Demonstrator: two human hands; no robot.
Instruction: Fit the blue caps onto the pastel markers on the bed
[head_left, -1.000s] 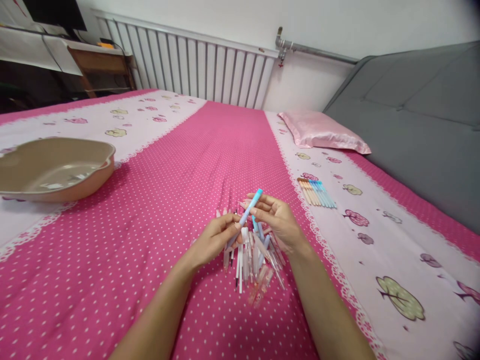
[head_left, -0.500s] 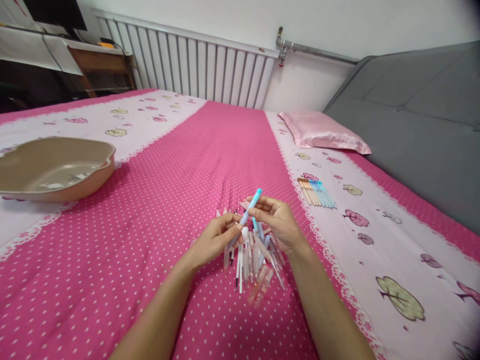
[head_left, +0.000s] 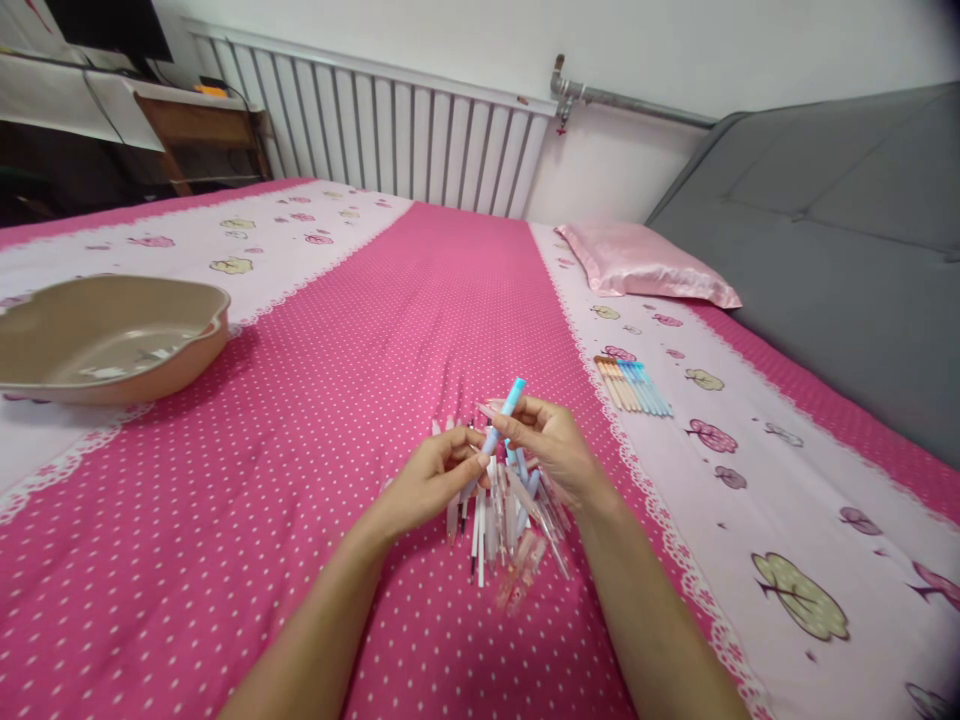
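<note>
A light-blue pen with a brighter blue end is tilted between my hands, its bright end pointing up and away from me. My left hand is closed on its lower part. Higher up, the thumb and fingers of my right hand pinch the same pen. Beneath both hands lies a loose pile of pen parts: clear and pinkish barrels, white refills with dark tips, and some blue pieces. My hands hide part of this pile.
A row of orange-brown and blue pens lies side by side to the right. At the left stands a beige basin with a few small pieces inside. A pink pillow rests near the grey headboard.
Both hands keep hold of the pen. My left fingers have shifted slightly up along it, and less of its lower end shows below them.
</note>
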